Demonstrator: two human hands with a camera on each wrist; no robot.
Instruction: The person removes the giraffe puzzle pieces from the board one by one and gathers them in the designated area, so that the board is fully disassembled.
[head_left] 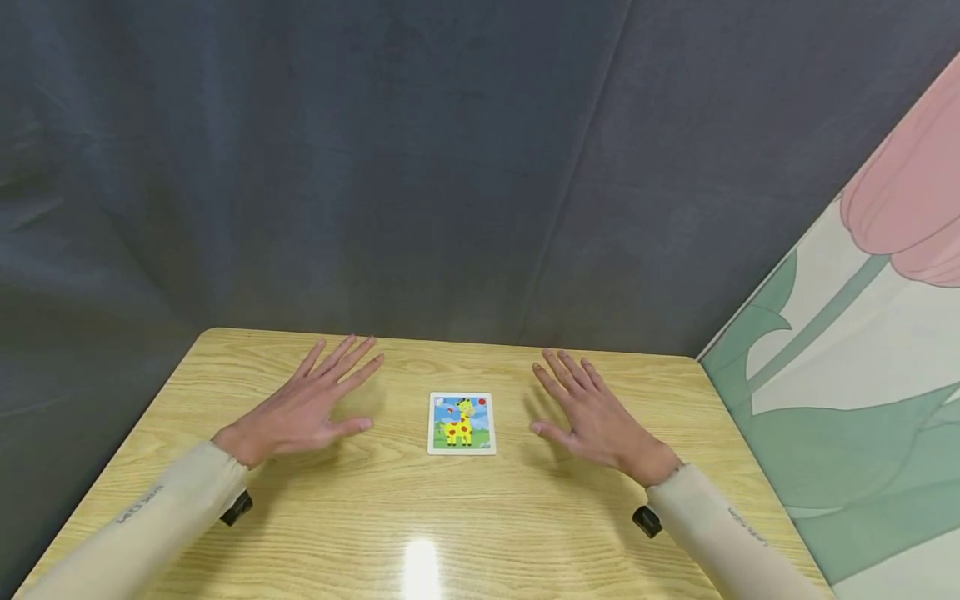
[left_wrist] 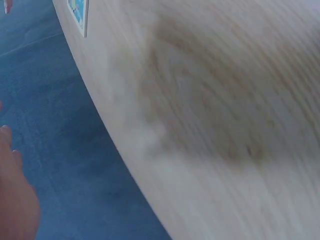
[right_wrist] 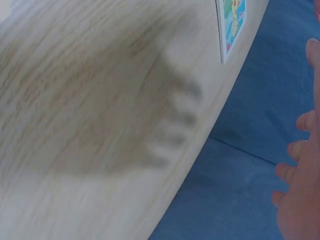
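A square picture puzzle [head_left: 462,424] with a white frame and a yellow, red-spotted giraffe lies flat on the wooden table. To its left is my left hand [head_left: 303,408], fingers straight and spread, holding nothing. On the other side my right hand [head_left: 592,417] is held out the same way, palm down and apart from the puzzle. Both hands hover above the table, casting shadows on the wood. In the left wrist view, only part of the left hand [left_wrist: 17,195] shows at the edge. The right wrist view catches the right hand [right_wrist: 300,195] and a corner of the puzzle [right_wrist: 233,25].
The light wooden table [head_left: 480,508] ends at a dark curtain [head_left: 420,183] behind it. Along the right side hangs a cloth [head_left: 870,400] printed with a pink tulip and green leaves. A small black device [head_left: 647,522] sits at the right wrist, another [head_left: 237,507] at the left.
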